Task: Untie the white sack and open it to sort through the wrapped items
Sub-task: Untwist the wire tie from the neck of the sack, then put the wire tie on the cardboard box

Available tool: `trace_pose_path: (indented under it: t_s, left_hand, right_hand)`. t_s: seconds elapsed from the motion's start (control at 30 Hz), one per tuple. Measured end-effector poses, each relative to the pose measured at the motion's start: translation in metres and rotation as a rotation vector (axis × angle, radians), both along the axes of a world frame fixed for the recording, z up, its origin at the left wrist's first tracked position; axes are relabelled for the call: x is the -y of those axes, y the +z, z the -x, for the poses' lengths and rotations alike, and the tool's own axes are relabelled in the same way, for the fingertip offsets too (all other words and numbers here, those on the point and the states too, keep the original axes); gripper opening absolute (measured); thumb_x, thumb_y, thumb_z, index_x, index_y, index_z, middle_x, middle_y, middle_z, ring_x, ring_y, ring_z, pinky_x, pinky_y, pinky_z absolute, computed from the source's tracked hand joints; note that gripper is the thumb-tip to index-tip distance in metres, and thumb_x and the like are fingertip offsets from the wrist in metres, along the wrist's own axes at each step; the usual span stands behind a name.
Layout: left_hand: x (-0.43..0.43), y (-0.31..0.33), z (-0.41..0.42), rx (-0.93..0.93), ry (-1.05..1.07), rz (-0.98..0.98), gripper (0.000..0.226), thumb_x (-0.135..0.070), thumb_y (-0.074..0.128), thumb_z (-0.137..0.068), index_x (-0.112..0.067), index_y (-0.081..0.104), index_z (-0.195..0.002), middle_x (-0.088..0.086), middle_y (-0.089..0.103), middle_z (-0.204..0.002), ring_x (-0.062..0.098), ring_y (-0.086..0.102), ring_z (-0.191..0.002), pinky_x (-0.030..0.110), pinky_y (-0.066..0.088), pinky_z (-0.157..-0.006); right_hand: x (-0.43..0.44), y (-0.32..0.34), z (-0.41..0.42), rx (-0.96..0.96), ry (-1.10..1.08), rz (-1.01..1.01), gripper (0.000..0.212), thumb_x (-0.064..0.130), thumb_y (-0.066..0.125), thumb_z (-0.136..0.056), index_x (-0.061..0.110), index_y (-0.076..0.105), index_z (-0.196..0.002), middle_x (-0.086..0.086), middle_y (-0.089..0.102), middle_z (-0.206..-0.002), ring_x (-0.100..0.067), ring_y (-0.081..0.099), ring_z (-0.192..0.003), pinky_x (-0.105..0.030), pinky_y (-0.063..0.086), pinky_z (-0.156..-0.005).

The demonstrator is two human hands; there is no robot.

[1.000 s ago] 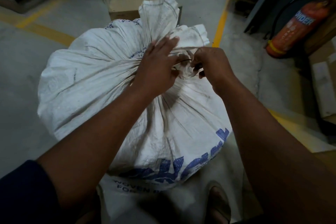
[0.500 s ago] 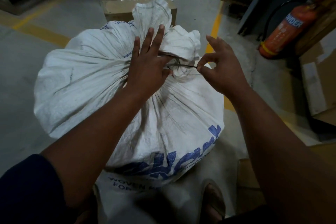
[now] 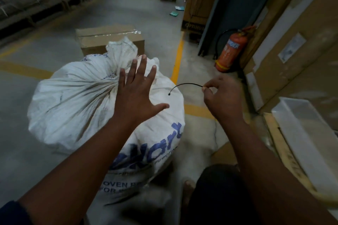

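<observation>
- A taped cardboard box point(image 3: 109, 39) lies on the floor point(image 3: 45, 51) ahead of me.
- An orange fire extinguisher point(image 3: 232, 49) stands by the wall.
- A white tray point(image 3: 301, 133) sits at my right.

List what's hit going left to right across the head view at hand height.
white sack → left hand, open with fingers spread over the sack → black tie → right hand, pinching the tie's end → fire extinguisher, farther back by the wall → clear plastic bin
</observation>
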State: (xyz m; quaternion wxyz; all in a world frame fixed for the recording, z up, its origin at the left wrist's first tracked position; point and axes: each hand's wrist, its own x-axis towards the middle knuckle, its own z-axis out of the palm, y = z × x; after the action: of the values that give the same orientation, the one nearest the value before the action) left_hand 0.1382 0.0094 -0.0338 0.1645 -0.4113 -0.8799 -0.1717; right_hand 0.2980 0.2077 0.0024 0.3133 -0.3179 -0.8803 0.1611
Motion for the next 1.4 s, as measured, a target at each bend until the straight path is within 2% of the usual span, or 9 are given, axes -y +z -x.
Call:
trace_pose_path:
  t_s: [0.17,0.27,0.47,0.63,0.83,1.03,1.17,1.3,1.4]
  left_hand:
    - [-0.016,0.038,-0.069,-0.034,-0.109,-0.041,0.127,-0.094,0.055,-0.069,-0.025,0.011,-0.166,0.006,-0.007,-0.175,0.028,-0.006,-0.161,0.059,0.003,-0.128]
    - [-0.038,0.067,-0.110,-0.056,-0.191,-0.074,0.128,-0.093,0.057,-0.069,-0.026,0.008,-0.167,0.005,-0.009,-0.174,0.028,-0.006,-0.161,0.059,0.001,-0.128]
    - [-0.093,0.114,-0.194,-0.094,-0.346,-0.068,0.126,-0.092,0.054,-0.071,-0.027,0.004,-0.166,0.002,-0.015,-0.174,0.026,-0.011,-0.161,0.057,0.001,-0.128]
    - [-0.143,0.130,-0.256,-0.136,-0.478,-0.051,0.122,-0.090,0.051,-0.075,-0.029,-0.002,-0.166,0.001,-0.019,-0.173,0.024,-0.016,-0.160,0.056,0.000,-0.129]
    - [-0.191,0.125,-0.311,-0.187,-0.581,0.016,0.117,-0.084,0.051,-0.077,-0.027,0.003,-0.166,0.003,-0.015,-0.174,0.025,-0.012,-0.160,0.056,-0.002,-0.129]
    - [-0.218,0.105,-0.336,-0.186,-0.609,0.071,0.112,-0.079,0.053,-0.079,-0.028,0.004,-0.166,0.002,-0.013,-0.174,0.025,-0.009,-0.161,0.055,0.000,-0.128]
    - [-0.233,0.094,-0.341,-0.196,-0.592,0.119,0.108,-0.074,0.052,-0.081,-0.027,0.006,-0.166,0.004,-0.009,-0.174,0.027,-0.007,-0.161,0.057,0.003,-0.128]
    - [-0.246,0.085,-0.346,-0.178,-0.598,0.159,0.099,-0.069,0.044,-0.085,-0.026,0.006,-0.166,0.006,-0.008,-0.174,0.026,-0.008,-0.161,0.056,0.000,-0.128]
    - [-0.249,0.079,-0.344,-0.169,-0.597,0.159,0.095,-0.064,0.043,-0.087,-0.026,0.008,-0.166,0.006,-0.007,-0.175,0.026,-0.007,-0.161,0.057,0.002,-0.128]
  right_hand:
    - [-0.001,0.043,-0.092,-0.102,-0.147,0.016,0.009,0.019,0.071,-0.085,0.014,0.077,-0.083,0.003,0.066,-0.081,-0.011,0.055,-0.075,-0.028,0.040,-0.066]
    - [-0.009,0.065,-0.148,-0.116,-0.253,0.061,0.013,0.024,0.068,-0.084,0.016,0.079,-0.083,0.002,0.073,-0.078,-0.015,0.065,-0.074,-0.030,0.049,-0.066]
    - [-0.038,0.087,-0.251,-0.184,-0.456,0.146,0.015,0.026,0.066,-0.088,0.023,0.078,-0.095,0.010,0.071,-0.085,-0.012,0.066,-0.084,-0.027,0.046,-0.073]
    - [-0.058,0.088,-0.314,-0.242,-0.584,0.148,0.012,0.018,0.061,-0.086,0.025,0.071,-0.087,0.007,0.068,-0.083,-0.015,0.064,-0.081,-0.028,0.047,-0.069]
    - [-0.067,0.065,-0.338,-0.192,-0.701,0.243,0.018,0.019,0.061,-0.082,0.026,0.071,-0.095,0.007,0.067,-0.086,-0.016,0.057,-0.078,-0.029,0.041,-0.069]
    - [-0.071,0.043,-0.333,-0.092,-0.692,0.266,0.006,0.020,0.065,-0.081,0.024,0.066,-0.086,0.008,0.061,-0.076,-0.016,0.050,-0.068,-0.028,0.034,-0.059]
    - [-0.080,0.034,-0.324,-0.015,-0.686,0.273,0.008,0.018,0.061,-0.079,0.025,0.064,-0.080,0.010,0.054,-0.070,-0.019,0.051,-0.071,-0.031,0.042,-0.064]
    - [-0.089,0.022,-0.323,0.002,-0.675,0.226,0.013,0.030,0.068,-0.080,0.026,0.069,-0.093,0.003,0.069,-0.091,-0.023,0.062,-0.087,-0.038,0.052,-0.077]
    - [-0.093,0.018,-0.326,0.011,-0.673,0.157,0.033,0.041,0.066,-0.086,0.020,0.069,-0.112,-0.004,0.066,-0.117,-0.028,0.056,-0.111,-0.046,0.043,-0.091]
